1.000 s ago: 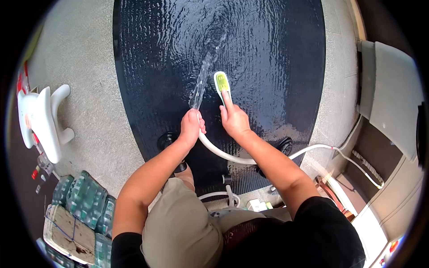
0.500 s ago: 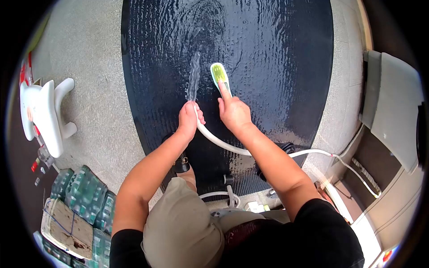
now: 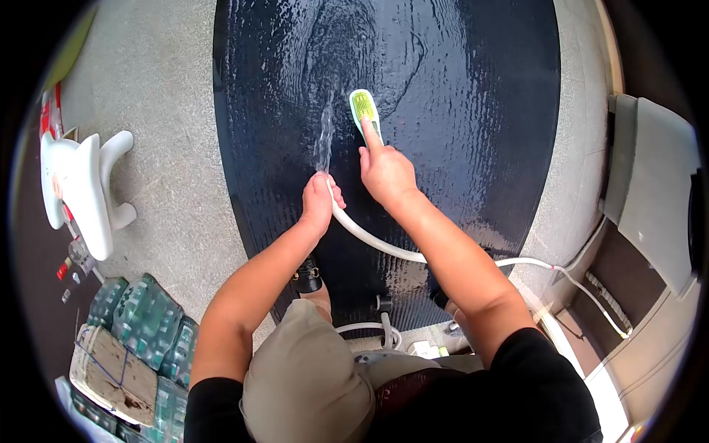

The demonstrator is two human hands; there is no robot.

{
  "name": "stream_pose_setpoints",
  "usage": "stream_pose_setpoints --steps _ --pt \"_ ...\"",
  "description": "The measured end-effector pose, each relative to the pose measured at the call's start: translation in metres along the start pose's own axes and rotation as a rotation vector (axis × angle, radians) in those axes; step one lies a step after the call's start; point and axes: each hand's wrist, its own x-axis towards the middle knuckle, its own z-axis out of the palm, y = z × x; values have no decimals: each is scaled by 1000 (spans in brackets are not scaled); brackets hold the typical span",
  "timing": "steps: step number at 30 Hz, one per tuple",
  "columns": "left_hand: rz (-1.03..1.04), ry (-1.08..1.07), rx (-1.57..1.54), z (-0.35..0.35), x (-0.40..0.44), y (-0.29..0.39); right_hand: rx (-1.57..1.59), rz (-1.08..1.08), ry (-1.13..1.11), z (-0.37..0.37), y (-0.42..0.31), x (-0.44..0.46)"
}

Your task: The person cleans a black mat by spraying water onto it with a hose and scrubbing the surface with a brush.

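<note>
My left hand (image 3: pixel 319 204) is closed around the end of a white hose (image 3: pixel 373 240), and a stream of water (image 3: pixel 325 136) runs from it onto a wet black ribbed mat (image 3: pixel 473 118). To its right, my right hand (image 3: pixel 388 173) grips a brush (image 3: pixel 363 107) by the handle, with the index finger stretched along it. The brush has a pale rim and a yellow-green textured face turned up towards me. Its head lies over the mat, slightly ahead of the water stream. Most of the handle is hidden under my fingers.
On the left stands a white plastic stool (image 3: pixel 88 184). Packs of green bottles (image 3: pixel 148 314) and a worn white foam box (image 3: pixel 114 373) are at the lower left. The hose trails right past a grey panel (image 3: pixel 653 184). My shoe (image 3: pixel 307 279) stands on the mat.
The brush and my right hand have moved a little forward, away from me. My left hand still holds the running hose. The whole view has shifted slightly.
</note>
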Motion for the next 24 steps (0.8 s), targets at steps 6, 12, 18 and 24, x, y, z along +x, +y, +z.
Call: stream_pose_setpoints --steps 6,12,18,24 --pt "-9 -30 36 -2 4 -4 -122 -88 199 -51 -22 110" --pt "5 -141 129 1 -4 -7 -46 -19 113 -35 -14 71" --pt "-1 -150 191 -2 -11 -24 -120 -93 54 -12 0 23" --pt "19 -131 151 3 -8 -11 -245 -2 97 -76 -56 120"
